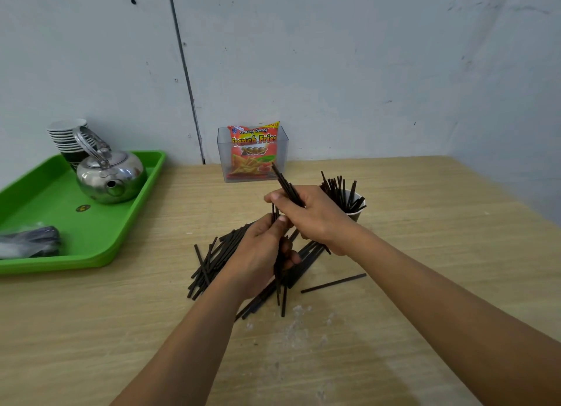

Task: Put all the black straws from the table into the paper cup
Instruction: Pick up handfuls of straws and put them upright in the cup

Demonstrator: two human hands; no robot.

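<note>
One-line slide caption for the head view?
Left hand and right hand each hold black straws over the pile; paper cup already holds some.

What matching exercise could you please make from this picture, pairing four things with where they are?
Things: 1 kettle; 2 snack packet; 3 paper cup; 4 lone straw.
Places: A in the clear box; B on the table, right of the pile; C on the green tray; D just behind the right hand.
Pairs: 1-C; 2-A; 3-D; 4-B.
</note>
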